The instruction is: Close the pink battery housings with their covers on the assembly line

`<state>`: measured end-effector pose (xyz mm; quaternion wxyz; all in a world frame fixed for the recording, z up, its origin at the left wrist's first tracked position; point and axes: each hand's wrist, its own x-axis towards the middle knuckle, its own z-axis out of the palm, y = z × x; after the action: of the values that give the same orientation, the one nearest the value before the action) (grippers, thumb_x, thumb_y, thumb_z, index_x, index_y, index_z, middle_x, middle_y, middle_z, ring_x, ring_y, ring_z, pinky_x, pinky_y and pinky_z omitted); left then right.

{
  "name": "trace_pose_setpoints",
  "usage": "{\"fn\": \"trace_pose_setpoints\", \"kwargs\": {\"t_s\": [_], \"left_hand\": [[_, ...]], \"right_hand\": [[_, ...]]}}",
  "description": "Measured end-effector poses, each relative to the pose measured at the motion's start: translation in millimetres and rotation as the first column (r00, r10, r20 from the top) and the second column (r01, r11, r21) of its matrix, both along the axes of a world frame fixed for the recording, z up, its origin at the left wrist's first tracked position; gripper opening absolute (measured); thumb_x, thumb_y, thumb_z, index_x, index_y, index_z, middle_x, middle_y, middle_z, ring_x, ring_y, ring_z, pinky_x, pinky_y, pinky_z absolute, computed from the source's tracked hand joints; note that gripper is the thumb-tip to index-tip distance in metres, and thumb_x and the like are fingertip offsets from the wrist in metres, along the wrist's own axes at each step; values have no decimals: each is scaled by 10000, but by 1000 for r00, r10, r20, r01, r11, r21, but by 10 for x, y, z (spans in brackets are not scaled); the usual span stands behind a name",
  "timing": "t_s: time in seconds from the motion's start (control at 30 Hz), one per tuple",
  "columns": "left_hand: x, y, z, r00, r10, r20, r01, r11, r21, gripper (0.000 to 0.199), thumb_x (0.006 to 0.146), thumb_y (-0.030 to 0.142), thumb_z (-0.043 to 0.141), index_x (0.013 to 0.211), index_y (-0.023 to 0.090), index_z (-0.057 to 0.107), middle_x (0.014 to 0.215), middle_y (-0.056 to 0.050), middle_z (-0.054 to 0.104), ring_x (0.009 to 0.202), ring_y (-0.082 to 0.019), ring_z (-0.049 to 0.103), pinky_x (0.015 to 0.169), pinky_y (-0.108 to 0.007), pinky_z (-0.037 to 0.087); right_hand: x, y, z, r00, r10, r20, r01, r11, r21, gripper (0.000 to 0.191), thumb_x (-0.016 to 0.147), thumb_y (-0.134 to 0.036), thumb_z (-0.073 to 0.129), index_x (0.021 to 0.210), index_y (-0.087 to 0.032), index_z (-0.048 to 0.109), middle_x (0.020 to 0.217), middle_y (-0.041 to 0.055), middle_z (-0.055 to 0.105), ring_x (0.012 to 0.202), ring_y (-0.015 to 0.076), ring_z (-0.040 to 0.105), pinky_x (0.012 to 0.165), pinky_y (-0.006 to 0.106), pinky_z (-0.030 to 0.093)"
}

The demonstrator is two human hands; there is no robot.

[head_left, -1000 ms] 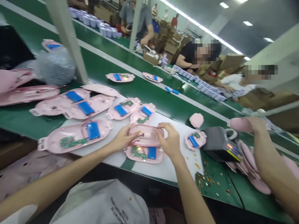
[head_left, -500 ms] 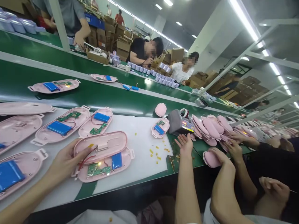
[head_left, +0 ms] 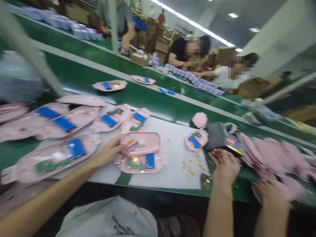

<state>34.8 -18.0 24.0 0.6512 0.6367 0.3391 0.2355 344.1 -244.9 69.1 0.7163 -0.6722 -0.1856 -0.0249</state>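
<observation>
Pink plastic lid [head_left: 140,143] touching left hand [head_left: 110,151], grip unclear; right hand [head_left: 224,167] open, empty, beside gray tester [head_left: 218,136].

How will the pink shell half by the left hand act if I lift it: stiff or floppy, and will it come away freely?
The pink plastic shell half looks like thin moulded plastic, so probably light and fairly stiff. The red wires appear to tie it to the lower shell, so lifting it far may drag that along. Its smooth finish might feel slightly slippery to the left hand.
</observation>
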Motion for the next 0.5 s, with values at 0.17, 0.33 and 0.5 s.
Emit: {"fn": "trace_pose_setpoints", "kwargs": {"t_s": [0.17, 0.33, 0.5], "left_hand": [[-23, 3, -73, 982, -43, 184, 53, 998, -45, 340, 763, 318, 606, 1046, 135, 657, 902, -47, 692, 845, -211, 629, 748, -307, 530], [23, 0, -202, 948, 35, 316, -36, 999, -3, 308, 828, 288, 565, 1084, 128, 623, 1045, -70, 675, 1008, -238, 610, 888, -340, 498], [27, -44, -256, 926, 80, 370, -71, 997, -38, 246, 830, 202, 522, 1052, 129, 597, 1032, -62, 659, 987, -218, 604, 918, -340, 481]], "right_hand": [[-1025, 1071, 222, 616, 688, 385, -549, 725, -417, 198, 928, -324, 601, 806, -190, 683, 822, 30, 668, 780, 151, 616, 723, 274, 488], [-1510, 1654, -39, 207, 923, 324, -603, 381, -701, 214, 978, -248, 491, 856, -208, 662, 806, 6, 672, 741, 146, 603, 711, 270, 450], [-1462, 1458, -240, 274, 932, 238, -601, 359, -714, 269, 998, -322, 467, 845, -200, 650, 818, 23, 678, 741, 156, 616, 704, 281, 465]]}}
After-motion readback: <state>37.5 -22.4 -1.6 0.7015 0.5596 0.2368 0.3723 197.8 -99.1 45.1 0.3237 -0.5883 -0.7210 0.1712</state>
